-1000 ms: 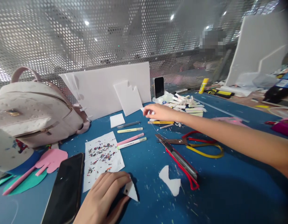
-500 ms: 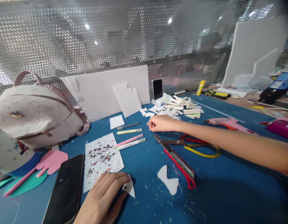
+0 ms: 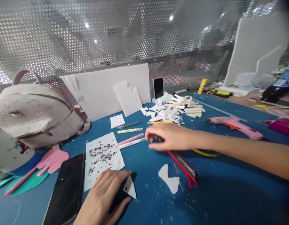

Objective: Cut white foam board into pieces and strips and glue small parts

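Observation:
My left hand [image 3: 105, 195] lies on the blue table with its thumb apart from its fingers. Beside and partly under its fingertips is a small pointed white piece [image 3: 130, 187] with a black dot. My right hand [image 3: 169, 136] hovers over the box cutter [image 3: 184, 167], fingers bent and apart, holding nothing I can see. It covers the cutter's blade end and most of the scissors, whose yellow handle [image 3: 206, 153] shows below my wrist. An orange-yellow pen [image 3: 160, 122] lies just beyond my right hand. Between the hands is another notched white cutout [image 3: 169, 179].
Several markers [image 3: 131, 143] lie near a white sheet [image 3: 92, 178] strewn with coloured bits. A phone [image 3: 66, 190] is at left, by a backpack [image 3: 36, 109]. White scraps [image 3: 166, 112] are heaped at the back. A pink glue gun [image 3: 235, 125] lies right.
My right hand has come nearer and opened, moving from the scrap pile to above the box cutter and scissors. An orange-yellow pen now shows by the pile. My left hand has barely moved.

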Motion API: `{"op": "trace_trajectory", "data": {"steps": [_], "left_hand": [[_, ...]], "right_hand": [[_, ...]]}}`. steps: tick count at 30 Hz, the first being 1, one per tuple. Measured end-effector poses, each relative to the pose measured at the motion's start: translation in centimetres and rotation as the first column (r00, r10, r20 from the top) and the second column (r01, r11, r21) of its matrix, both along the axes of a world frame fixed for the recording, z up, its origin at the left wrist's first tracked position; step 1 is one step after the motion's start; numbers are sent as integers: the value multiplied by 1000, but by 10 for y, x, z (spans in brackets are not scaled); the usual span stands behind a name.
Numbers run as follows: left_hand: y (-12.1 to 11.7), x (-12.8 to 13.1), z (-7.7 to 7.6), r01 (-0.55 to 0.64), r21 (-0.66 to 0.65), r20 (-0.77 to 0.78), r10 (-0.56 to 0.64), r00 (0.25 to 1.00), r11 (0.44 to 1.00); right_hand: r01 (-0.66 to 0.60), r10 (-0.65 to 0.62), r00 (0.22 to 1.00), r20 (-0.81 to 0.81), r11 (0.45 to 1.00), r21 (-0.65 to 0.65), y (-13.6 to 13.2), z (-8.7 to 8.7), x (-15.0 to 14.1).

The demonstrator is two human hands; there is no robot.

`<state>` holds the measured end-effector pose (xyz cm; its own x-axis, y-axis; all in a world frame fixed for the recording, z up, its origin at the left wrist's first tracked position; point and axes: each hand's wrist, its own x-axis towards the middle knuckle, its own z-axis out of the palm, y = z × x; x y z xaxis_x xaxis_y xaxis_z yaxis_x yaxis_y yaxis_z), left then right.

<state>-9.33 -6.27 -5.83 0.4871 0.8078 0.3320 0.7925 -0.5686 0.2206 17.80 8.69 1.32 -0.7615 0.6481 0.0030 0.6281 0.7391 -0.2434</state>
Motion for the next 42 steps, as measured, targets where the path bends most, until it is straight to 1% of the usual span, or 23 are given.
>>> {"op": "trace_trajectory", "data": {"steps": [1, 2, 3, 4, 5, 7, 9, 12, 14, 16, 18, 21, 23, 24, 25, 26, 27, 30, 32, 34, 36, 38, 42], "left_hand": [[0, 0, 0, 0, 1, 4, 0, 1000, 1000], [0, 1, 0, 1, 2, 9, -1, 1000, 1000], [1, 1, 1, 4, 3, 14, -4, 1000, 1000], [1, 2, 1, 9, 3, 16, -9, 1000, 1000], [1, 2, 2, 16, 3, 17, -16, 1000, 1000], [2, 3, 2, 36, 6, 18, -36, 999, 999], [3, 4, 2, 61, 0, 26, -61, 998, 998], [6, 5, 4, 94, -29, 36, -93, 995, 995], [7, 4, 7, 104, -45, 20, -103, 995, 994], [8, 3, 15, 138, -21, -20, -138, 990, 990], [10, 3, 27, 150, 8, -89, -149, 985, 989], [21, 4, 49, 86, 35, -176, -78, 981, 996], [40, 6, 62, 92, 52, -221, -78, 972, 994], [53, 6, 68, 60, 62, -241, -43, 970, 996], [69, 6, 72, 28, 29, -279, -19, 960, 999], [87, 6, 75, -32, -9, -310, 28, 950, 999], [107, 5, 77, -77, -20, -319, 67, 945, 997], [170, 1, 78, -173, -79, -324, 139, 936, 982], [207, -2, 75, -195, -155, -336, 134, 932, 968], [237, -6, 73, -198, -248, -363, 98, 927, 948], [260, -10, 71, -208, -321, -391, 71, 918, 924], [277, -13, 69, -231, -362, -419, 64, 906, 903], [297, -21, 65, -272, -380, -458, 76, 886, 884]], "right_hand": [[-58, 58, 998, -2, 998, -38, -11, 0, 6], [-141, 142, 990, -2, 985, -99, -22, -1, 13], [-190, 191, 982, -8, 973, -128, -31, -3, 20], [-227, 228, 974, -9, 963, -146, -39, -7, 26], [-237, 238, 971, -16, 959, -153, -46, -11, 31], [-212, 210, 977, -30, 964, -158, -54, -20, 38], [-159, 152, 987, -52, 973, -166, -57, -26, 41], [-97, 85, 993, -79, 983, -157, -55, -27, 43], [-82, 67, 993, -94, 984, -159, -53, -26, 47], [-76, 55, 991, -122, 982, -171, -51, -26, 52], [-55, 30, 988, -153, 985, -162, -49, -28, 59], [3, -28, 985, -168, 990, -143, -45, -33, 70], [52, -79, 983, -167, 986, -160, -42, -37, 77], [73, -103, 980, -171, 982, -171, -41, -38, 80], [93, -125, 976, -177, 979, -182, -39, -39, 82], [108, -143, 973, -182, 975, -192, -38, -39, 83], [118, -157, 970, -184, 972, -204, -37, -39, 83], [138, -171, 972, -163, 971, -198, -37, -37, 81], [139, -164, 974, -158, 978, -158, -37, -38, 79], [130, -152, 971, -185, 983, -126, -37, -39, 78], [112, -138, 961, -239, 986, -119, -37, -40, 79], [88, -120, 943, -309, 989, -115, -35, -42, 80], [69, -106, 887, -449, 993, -99, -30, -41, 81]]}}
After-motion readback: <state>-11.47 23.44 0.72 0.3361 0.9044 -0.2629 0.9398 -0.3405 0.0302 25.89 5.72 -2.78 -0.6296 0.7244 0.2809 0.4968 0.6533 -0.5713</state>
